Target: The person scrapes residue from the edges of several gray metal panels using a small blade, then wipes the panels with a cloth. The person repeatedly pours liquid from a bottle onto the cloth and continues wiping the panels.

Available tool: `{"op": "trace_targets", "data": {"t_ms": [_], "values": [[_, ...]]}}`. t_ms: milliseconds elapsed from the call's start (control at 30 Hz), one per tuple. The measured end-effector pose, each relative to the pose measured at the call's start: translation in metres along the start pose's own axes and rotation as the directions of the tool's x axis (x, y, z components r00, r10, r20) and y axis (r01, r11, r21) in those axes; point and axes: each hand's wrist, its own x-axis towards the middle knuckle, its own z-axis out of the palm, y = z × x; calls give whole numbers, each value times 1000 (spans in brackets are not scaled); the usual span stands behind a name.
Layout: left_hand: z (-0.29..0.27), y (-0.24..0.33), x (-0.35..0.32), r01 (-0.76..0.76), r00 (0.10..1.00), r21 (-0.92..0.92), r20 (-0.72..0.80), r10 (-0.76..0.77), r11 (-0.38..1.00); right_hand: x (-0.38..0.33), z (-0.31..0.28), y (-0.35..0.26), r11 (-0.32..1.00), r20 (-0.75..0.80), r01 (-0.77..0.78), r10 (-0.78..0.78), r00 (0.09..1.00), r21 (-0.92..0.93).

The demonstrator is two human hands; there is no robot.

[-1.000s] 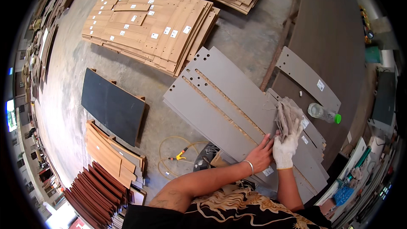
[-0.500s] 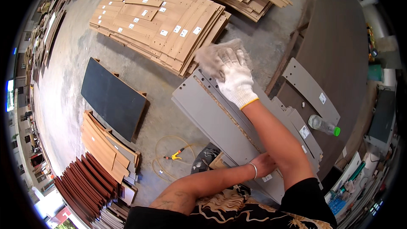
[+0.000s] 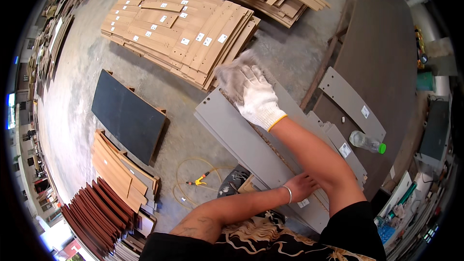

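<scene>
My right hand [image 3: 257, 97], in a white knitted glove with a yellow cuff edge, presses a fluffy grey cloth [image 3: 229, 81] against the far end of a grey panel [image 3: 232, 128]. Its fingers lie over the cloth, which looks smeared by motion. The panel is part of a stack of grey boards, with a rough brown strip running between two of them. My bare left hand [image 3: 300, 186], a silver bracelet at its wrist, rests on the boards near me with its fingers laid out. My right forearm passes close over those fingertips.
On the right, a clear bottle [image 3: 367, 142] with a green cap lies near a loose grey board [image 3: 352, 100] on a dark surface. Stacks of wood-coloured boards [image 3: 179, 34] stand ahead. To the left are a dark panel [image 3: 128, 116], reddish-brown boards [image 3: 99, 217] and a yellow air gun [image 3: 199, 180] with its hose.
My right hand and the cloth have shifted slightly left and nearer along the panel. My left hand has stayed about in place, its fingers now showing more beside my right forearm.
</scene>
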Motion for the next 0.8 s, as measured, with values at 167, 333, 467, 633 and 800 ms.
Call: {"op": "trace_targets", "data": {"t_ms": [167, 333, 467, 633, 800], "values": [[-12, 3, 2, 2, 995, 41, 104, -6, 999, 8, -13, 1, 973, -60, -191, 185, 981, -126], [-6, 5, 0, -80, 993, 70, 88, 74, 994, 5, -18, 0, 971, 82, -140, 159, 984, -195], [-13, -1, 3, 9, 991, -24, 131, -6, 1000, -19, -16, -40, 985, 136, -78, 57, 989, 152], [-42, 0, 7, 258, 965, -485, 178, -195, 835, -29, 15, -41, 998, 45, -52, 53, 998, -39], [25, -2, 1, 48, 995, -462, -60, -85, 885, 3, -8, -50, 977, 80, -212, 209, 975, 24]]}}
